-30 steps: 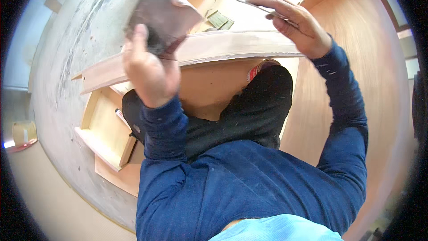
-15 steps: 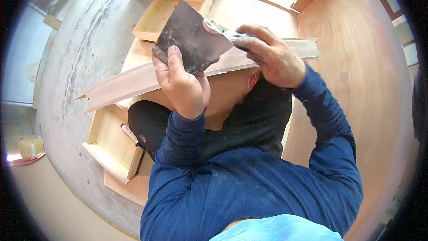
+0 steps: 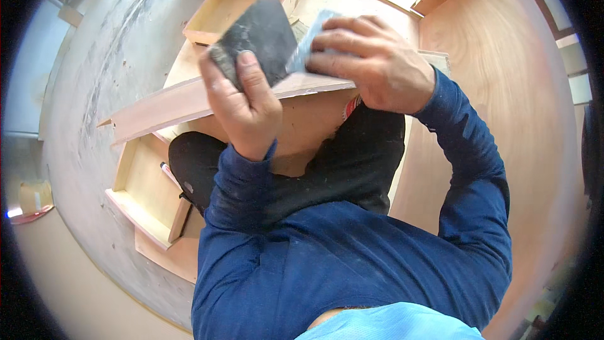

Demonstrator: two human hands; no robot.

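Observation:
My left hand grips a dark, square, flat plate along its rough near edge, thumb pressed on its face. Pale smears mark the plate's dark surface. Fingers of my right hand wrap over a flat, pale blue-grey scraper, slightly blurred, tilted beside the plate's right edge. Whether the two pieces touch, I cannot tell. Beneath both hands a long, pale, narrow board lies slantwise across in front of my knees. Its right part is mostly behind my right hand.
An open wooden drawer sits beyond the board. Another drawer lies by my left knee, a marker pen at its edge. A broad wood panel extends along my right. Grey, streaked floor stretches to the left.
The plate has tilted more upright and shifted left with my left hand. My right hand has turned over, back upward, bringing more of the blue-grey scraper into sight.

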